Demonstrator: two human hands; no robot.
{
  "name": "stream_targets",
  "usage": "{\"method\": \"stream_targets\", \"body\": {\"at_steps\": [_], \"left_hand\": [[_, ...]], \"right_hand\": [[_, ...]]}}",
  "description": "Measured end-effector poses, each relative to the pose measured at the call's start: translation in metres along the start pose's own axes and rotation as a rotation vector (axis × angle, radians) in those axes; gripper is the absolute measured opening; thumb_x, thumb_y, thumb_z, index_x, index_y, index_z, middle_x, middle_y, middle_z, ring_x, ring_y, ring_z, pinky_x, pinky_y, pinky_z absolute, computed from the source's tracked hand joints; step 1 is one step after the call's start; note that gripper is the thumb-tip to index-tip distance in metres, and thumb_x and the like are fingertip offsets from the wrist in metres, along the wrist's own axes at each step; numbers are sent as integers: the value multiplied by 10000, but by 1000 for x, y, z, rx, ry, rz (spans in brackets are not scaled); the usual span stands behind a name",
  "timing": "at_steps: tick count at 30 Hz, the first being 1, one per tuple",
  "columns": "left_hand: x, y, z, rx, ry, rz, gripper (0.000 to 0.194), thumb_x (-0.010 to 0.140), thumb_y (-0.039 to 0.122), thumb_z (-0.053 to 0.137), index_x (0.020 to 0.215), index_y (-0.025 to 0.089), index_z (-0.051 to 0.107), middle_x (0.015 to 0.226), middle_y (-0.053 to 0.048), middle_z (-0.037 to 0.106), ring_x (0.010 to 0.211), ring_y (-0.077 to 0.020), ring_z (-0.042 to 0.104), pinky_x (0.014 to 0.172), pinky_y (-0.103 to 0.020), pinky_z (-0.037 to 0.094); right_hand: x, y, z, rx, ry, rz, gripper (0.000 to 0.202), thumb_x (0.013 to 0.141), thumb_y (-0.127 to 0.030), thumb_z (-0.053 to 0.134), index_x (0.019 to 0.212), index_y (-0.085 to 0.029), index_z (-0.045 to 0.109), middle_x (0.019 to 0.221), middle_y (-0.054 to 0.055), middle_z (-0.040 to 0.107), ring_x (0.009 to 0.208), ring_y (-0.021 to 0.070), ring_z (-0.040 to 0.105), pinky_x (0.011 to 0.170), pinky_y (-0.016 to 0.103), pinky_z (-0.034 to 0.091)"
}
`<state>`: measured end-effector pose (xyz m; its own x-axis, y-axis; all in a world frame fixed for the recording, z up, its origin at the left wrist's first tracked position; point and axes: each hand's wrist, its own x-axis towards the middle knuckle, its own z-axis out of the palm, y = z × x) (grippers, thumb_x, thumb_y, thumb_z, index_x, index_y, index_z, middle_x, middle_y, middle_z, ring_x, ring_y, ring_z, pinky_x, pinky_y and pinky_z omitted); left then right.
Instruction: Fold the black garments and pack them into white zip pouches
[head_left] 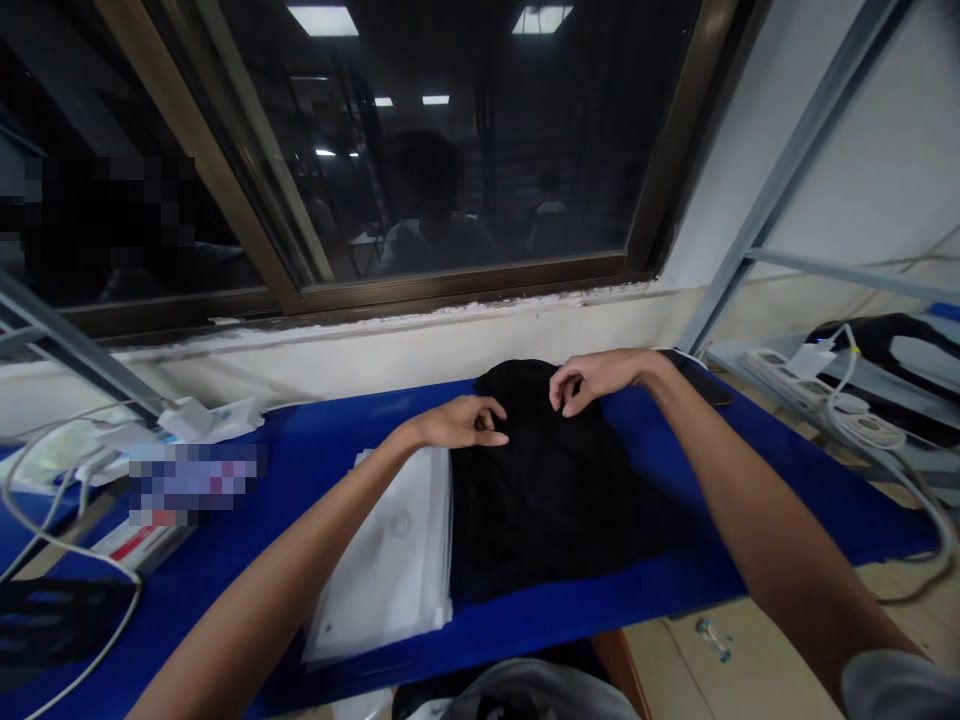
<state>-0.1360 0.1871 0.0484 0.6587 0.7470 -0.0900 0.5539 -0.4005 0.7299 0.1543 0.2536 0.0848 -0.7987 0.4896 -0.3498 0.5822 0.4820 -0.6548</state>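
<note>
**Both hands pinching a black garment on the blue table**

The black garment (547, 490) lay spread on the blue table cover (315, 460), near the middle of the table and below the window (450, 140). Its far edge was bunched up close to the white wall ledge (420, 335).

Left hand (461, 422): fingers curled in, thumb and fingertips closed together on the cloth at the garment's upper left part. The grip looked like a pinch on a fold of fabric, the palm turned down.

Right hand (592, 378): also curled, wrist bent, fingertips drawn in toward the thumb and nipping the cloth at the bunched far edge. The two hands sat near one another, a small gap between them, both on the same garment.

Just beside the garment on its left, touching its edge, lay a stack of clear plastic bags (390, 560), flat on the table cover, with the left forearm passing over it.

Further left: white cables (52, 480) and some papers. At far right, apart from the table, a white power strip (780, 368) with plugs and cords, on a grey surface
</note>
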Motion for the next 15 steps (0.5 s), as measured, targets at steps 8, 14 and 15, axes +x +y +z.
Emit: {"method": "stream_targets", "body": {"at_steps": [8,14,15], "left_hand": [[-3,3,-1,-3,80,137,260,930,405,616,1085,196,626,852,-14,647,746,-153,590,691,-275,445],[-16,7,-6,248,442,159,140,898,294,662,975,177,673,893,-37,683,791,-166,625,720,-276,466],[-24,11,-2,322,485,204,138,912,286,653,1001,184,677,950,-46,695,839,-174,643,749,-278,476]], "right_hand": [[-26,21,44,-367,442,25,185,811,-353,678,933,-220,635,1010,63,689,950,249,620,815,343,473],[-42,23,67,-619,963,-207,159,840,-93,575,767,-225,525,1023,73,714,969,259,605,856,387,458],[-48,24,73,-740,994,-237,165,847,-80,577,774,-224,540,1037,79,719,970,269,591,849,401,451]]}}
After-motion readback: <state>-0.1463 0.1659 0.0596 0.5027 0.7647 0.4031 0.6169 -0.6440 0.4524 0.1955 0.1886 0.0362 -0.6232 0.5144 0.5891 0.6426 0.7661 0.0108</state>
